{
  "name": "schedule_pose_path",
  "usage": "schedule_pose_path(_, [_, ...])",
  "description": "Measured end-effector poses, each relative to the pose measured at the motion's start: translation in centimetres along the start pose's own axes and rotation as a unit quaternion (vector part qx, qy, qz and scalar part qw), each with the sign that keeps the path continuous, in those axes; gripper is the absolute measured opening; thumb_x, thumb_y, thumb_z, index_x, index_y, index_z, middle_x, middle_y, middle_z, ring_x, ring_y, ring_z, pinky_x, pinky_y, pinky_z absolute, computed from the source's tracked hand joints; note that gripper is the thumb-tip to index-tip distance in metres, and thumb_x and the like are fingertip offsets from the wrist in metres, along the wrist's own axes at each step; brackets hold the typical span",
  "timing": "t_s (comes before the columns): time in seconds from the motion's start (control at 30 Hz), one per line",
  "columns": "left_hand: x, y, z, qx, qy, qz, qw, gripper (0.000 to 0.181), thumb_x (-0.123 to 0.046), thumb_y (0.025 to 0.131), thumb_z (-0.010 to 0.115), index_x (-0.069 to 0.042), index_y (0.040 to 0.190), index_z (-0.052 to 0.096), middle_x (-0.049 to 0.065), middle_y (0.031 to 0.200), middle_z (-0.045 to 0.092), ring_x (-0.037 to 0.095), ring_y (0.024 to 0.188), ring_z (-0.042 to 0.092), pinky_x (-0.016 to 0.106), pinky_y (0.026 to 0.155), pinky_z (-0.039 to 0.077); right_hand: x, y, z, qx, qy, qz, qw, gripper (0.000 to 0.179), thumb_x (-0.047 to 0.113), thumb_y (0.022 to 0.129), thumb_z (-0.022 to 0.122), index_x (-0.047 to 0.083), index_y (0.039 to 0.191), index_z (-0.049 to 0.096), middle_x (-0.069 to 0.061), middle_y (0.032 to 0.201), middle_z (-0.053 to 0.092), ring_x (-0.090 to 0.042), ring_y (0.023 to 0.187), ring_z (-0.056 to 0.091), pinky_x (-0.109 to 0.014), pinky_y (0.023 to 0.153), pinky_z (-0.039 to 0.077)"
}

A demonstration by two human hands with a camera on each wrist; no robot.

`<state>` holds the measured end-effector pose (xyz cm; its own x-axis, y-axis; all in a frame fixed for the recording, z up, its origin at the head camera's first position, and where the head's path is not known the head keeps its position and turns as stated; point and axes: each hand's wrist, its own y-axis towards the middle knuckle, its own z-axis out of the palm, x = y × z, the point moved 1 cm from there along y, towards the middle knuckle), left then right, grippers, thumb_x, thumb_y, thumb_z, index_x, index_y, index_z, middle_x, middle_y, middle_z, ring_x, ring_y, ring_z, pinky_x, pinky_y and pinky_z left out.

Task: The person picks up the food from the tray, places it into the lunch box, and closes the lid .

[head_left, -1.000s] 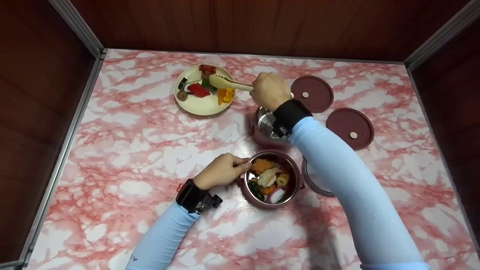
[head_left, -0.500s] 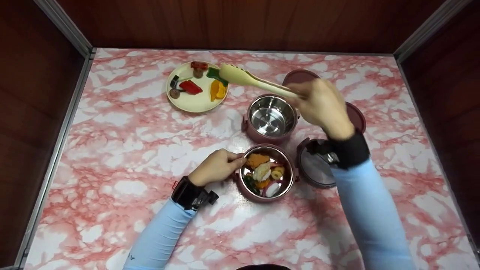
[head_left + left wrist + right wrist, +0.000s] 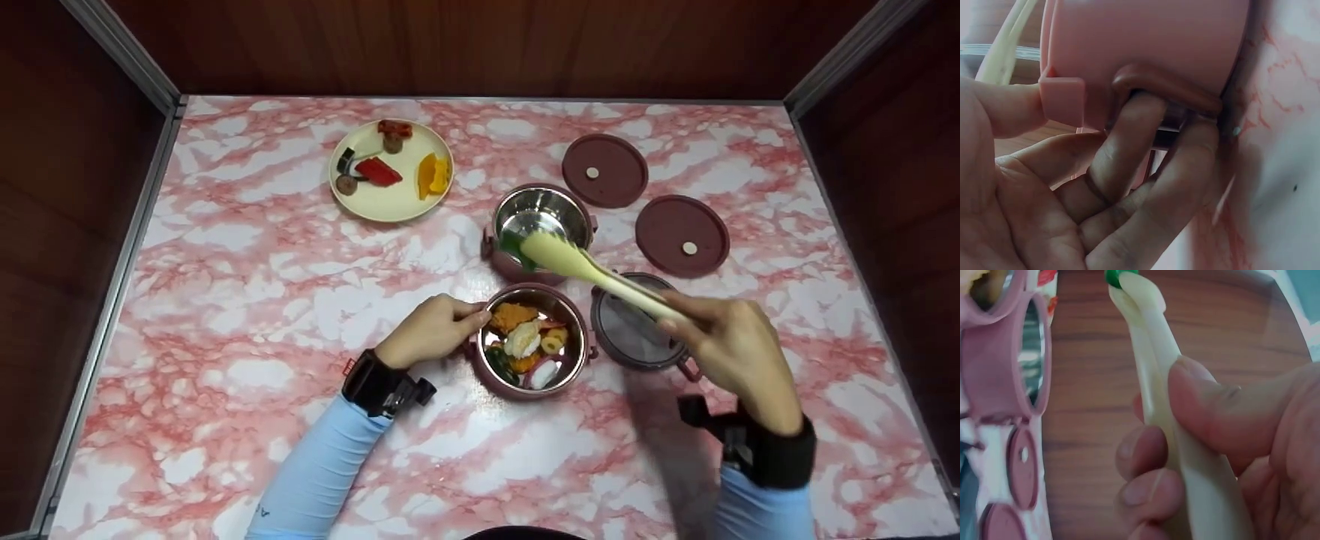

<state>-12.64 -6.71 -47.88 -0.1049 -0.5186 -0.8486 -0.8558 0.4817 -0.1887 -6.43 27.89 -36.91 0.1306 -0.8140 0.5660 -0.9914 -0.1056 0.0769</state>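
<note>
My left hand (image 3: 427, 334) holds the near pink food container (image 3: 480, 375) by its side handle (image 3: 1165, 84), fingers curled through the loop and thumb at the rim. Inside that container lie several food pieces, among them an orange breaded piece (image 3: 514, 316) and a ring-shaped piece (image 3: 553, 343). In my right hand (image 3: 739, 349) are cream-yellow tongs (image 3: 566, 259), squeezed between thumb and fingers. Their tips pinch a green piece (image 3: 513, 243), which looks like bell pepper, over the near-left rim of the far steel-lined container (image 3: 570, 211).
At the back left a cream plate (image 3: 390, 206) bears red, yellow and dark food pieces. Two round maroon lids (image 3: 619, 187) (image 3: 671, 225) lie right of the far container. A larger lid with a grey inside (image 3: 630, 337) lies below the tongs. Wooden panels (image 3: 480, 52) wall the table.
My right hand has carried the tongs from the plate, right and toward me, with the green piece in them. The green piece has left the plate. My left hand keeps its hold.
</note>
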Motion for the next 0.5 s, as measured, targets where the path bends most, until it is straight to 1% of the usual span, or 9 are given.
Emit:
schedule_pose_path(0.07, [-0.1, 0.0, 0.0, 0.002, 0.000, 0.000, 1.0000, 0.031, -0.036, 0.101, 0.057, -0.014, 0.107, 0.078, -0.006, 0.059, 0.051, 0.008, 0.044, 0.048, 0.027, 0.047, 0.044, -0.8, -1.2, -0.1, 0.013, 0.001, 0.008, 0.9999, 0.033, 0.023, 0.089, 0.076, 0.016, 0.121, 0.073, 0.005, 0.064, 0.064, -0.011, 0.047, 0.047, -0.028, 0.043, 0.036])
schedule_pose_path(0.1, [-0.1, 0.0, -0.1, 0.003, -0.001, 0.000, 1.0000, 0.031, -0.036, 0.101, 0.057, -0.015, 0.113, 0.076, -0.005, 0.058, 0.052, 0.008, 0.043, 0.048, 0.027, 0.046, 0.044, -1.1, -1.7, -0.3, 0.022, 0.002, 0.012, 0.9997, 0.033, 0.022, 0.089, 0.076, 0.017, 0.122, 0.073, 0.006, 0.064, 0.064, -0.010, 0.048, 0.049, -0.028, 0.043, 0.036])
schedule_pose_path(0.17, [-0.1, -0.1, -0.2, 0.003, -0.001, 0.000, 1.0000, 0.031, -0.036, 0.101, 0.057, -0.017, 0.118, 0.074, -0.003, 0.059, 0.053, 0.008, 0.042, 0.048, 0.027, 0.046, 0.044, -1.7, -2.4, -0.5, 0.038, -0.011, 0.005, 0.9992, 0.034, 0.021, 0.087, 0.078, 0.018, 0.121, 0.074, 0.007, 0.069, 0.068, -0.008, 0.052, 0.053, -0.027, 0.046, 0.038])
schedule_pose_path(0.23, [-0.1, -0.1, -0.2, 0.003, 0.000, -0.001, 1.0000, 0.031, -0.037, 0.101, 0.057, -0.018, 0.118, 0.074, -0.003, 0.059, 0.054, 0.008, 0.042, 0.048, 0.027, 0.046, 0.044, -2.2, -2.8, -0.9, 0.047, -0.034, -0.022, 0.9981, 0.035, 0.018, 0.084, 0.081, 0.018, 0.118, 0.075, 0.005, 0.078, 0.073, -0.006, 0.059, 0.057, -0.027, 0.051, 0.040])
schedule_pose_path(0.3, [-0.1, -0.1, -0.2, 0.002, -0.002, -0.003, 1.0000, 0.030, -0.038, 0.101, 0.057, -0.018, 0.112, 0.077, -0.003, 0.058, 0.054, 0.009, 0.042, 0.048, 0.027, 0.045, 0.043, -2.6, -2.9, -1.1, 0.055, -0.063, -0.062, 0.9946, 0.036, 0.015, 0.079, 0.084, 0.020, 0.115, 0.077, 0.005, 0.087, 0.075, -0.005, 0.068, 0.062, -0.028, 0.055, 0.044])
schedule_pose_path(0.37, [-0.1, -0.1, -0.2, 0.002, -0.003, -0.004, 1.0000, 0.029, -0.038, 0.101, 0.057, -0.018, 0.106, 0.078, -0.004, 0.058, 0.052, 0.009, 0.041, 0.049, 0.027, 0.044, 0.043, -2.8, -2.9, -1.3, 0.063, -0.088, -0.102, 0.9889, 0.038, 0.014, 0.076, 0.086, 0.023, 0.112, 0.078, 0.007, 0.093, 0.075, -0.004, 0.072, 0.063, -0.028, 0.056, 0.046])
schedule_pose_path(0.43, [-0.1, -0.1, -0.1, 0.004, -0.003, -0.003, 1.0000, 0.030, -0.038, 0.101, 0.057, -0.018, 0.103, 0.078, -0.005, 0.057, 0.052, 0.010, 0.041, 0.050, 0.027, 0.043, 0.043, -2.9, -2.7, -1.5, 0.070, -0.105, -0.134, 0.9829, 0.039, 0.013, 0.073, 0.087, 0.026, 0.109, 0.079, 0.012, 0.091, 0.074, -0.004, 0.075, 0.064, -0.029, 0.055, 0.047])
schedule_pose_path(0.5, [0.0, -0.1, 0.0, 0.007, -0.003, -0.002, 1.0000, 0.030, -0.038, 0.101, 0.056, -0.016, 0.101, 0.078, -0.005, 0.056, 0.051, 0.011, 0.040, 0.051, 0.027, 0.041, 0.043, -2.8, -2.4, -1.5, 0.074, -0.125, -0.157, 0.9768, 0.040, 0.014, 0.071, 0.088, 0.029, 0.107, 0.079, 0.016, 0.088, 0.072, -0.004, 0.071, 0.063, -0.030, 0.052, 0.046])
